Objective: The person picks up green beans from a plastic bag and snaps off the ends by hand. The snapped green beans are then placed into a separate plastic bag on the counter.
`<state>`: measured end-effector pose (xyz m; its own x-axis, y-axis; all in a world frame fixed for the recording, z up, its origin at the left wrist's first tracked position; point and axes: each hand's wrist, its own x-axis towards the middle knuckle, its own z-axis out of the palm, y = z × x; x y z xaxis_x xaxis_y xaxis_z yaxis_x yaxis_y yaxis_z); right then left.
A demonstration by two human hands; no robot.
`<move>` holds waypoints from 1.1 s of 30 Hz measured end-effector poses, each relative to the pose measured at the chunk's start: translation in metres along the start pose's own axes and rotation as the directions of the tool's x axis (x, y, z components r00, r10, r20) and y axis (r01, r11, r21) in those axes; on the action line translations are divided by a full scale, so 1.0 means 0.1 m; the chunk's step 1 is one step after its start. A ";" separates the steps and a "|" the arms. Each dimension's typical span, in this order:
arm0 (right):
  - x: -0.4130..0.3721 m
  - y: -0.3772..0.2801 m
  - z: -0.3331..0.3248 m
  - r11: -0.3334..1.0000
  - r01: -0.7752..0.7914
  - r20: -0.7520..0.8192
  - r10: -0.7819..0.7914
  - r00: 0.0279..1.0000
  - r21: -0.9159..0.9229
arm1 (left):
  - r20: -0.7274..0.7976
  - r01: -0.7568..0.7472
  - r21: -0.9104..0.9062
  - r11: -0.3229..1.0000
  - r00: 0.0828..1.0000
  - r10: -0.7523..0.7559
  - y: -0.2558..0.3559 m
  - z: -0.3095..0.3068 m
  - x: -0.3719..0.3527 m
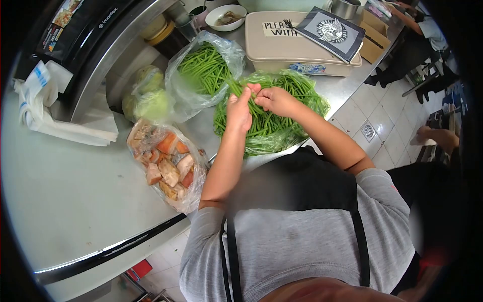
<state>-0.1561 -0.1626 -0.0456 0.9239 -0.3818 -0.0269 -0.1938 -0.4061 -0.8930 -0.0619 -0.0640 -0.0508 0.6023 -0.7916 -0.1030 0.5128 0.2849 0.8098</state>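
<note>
My left hand point(240, 109) is closed around a small bunch of green beans point(234, 86), which point up past its fingers. Close beside it, my right hand point(275, 101) has its fingers pinched on the beans near the left thumb. Both hands are above a spread pile of long green beans point(271, 126) lying on clear plastic. Just beyond, to the left, an open clear plastic bag point(173, 83) holds more green beans point(204, 68). The bean ends between my fingers are partly hidden.
Left of my forearm lies a plastic bag of chopped orange and pale chunks point(170, 168). A bagged pale green vegetable point(151, 104) sits behind it. Farther back are a lidded beige bin point(266, 43), a dark notebook point(332, 34) and a white bowl point(214, 22). Other people stand at right.
</note>
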 end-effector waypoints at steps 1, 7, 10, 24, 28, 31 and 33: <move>-0.01 0.00 -0.01 1.000 -0.019 0.010 0.019 1.000 0.010 | -0.028 -0.012 -0.045 0.999 1.000 0.011 0.04 -0.01 0.02; -0.06 -0.03 -0.06 0.998 -0.034 0.001 0.034 0.999 0.057 | -0.093 -0.108 -0.171 0.979 0.991 0.093 0.19 0.01 0.03; -0.06 -0.07 -0.09 1.000 -0.005 -0.010 0.005 1.000 0.011 | -0.104 -0.144 -0.203 0.968 0.987 0.125 0.26 0.01 0.03; 0.07 -0.28 -0.28 0.655 0.337 -0.247 -0.632 0.735 -0.676 | -0.038 0.092 0.637 0.766 0.995 -0.088 0.29 0.09 -0.06; 0.09 -0.25 -0.35 0.514 0.316 -0.097 -0.626 0.774 -0.798 | -0.019 0.096 0.653 0.751 0.994 -0.110 0.28 0.07 -0.03; 0.12 -0.18 -0.27 0.669 0.179 -0.207 -0.455 0.866 -0.721 | -0.001 0.120 0.547 0.829 0.990 -0.142 0.20 0.11 -0.04; 0.15 -0.13 -0.17 0.854 -0.036 -0.354 -0.176 0.919 -0.518 | 0.050 0.104 0.508 0.855 0.987 -0.150 0.08 0.16 -0.06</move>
<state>-0.1457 -0.1772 -0.0265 0.7660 -0.5729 0.2917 -0.3697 -0.7637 -0.5292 -0.0717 -0.0655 -0.0347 0.4870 -0.8516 -0.1943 0.1902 -0.1137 0.9751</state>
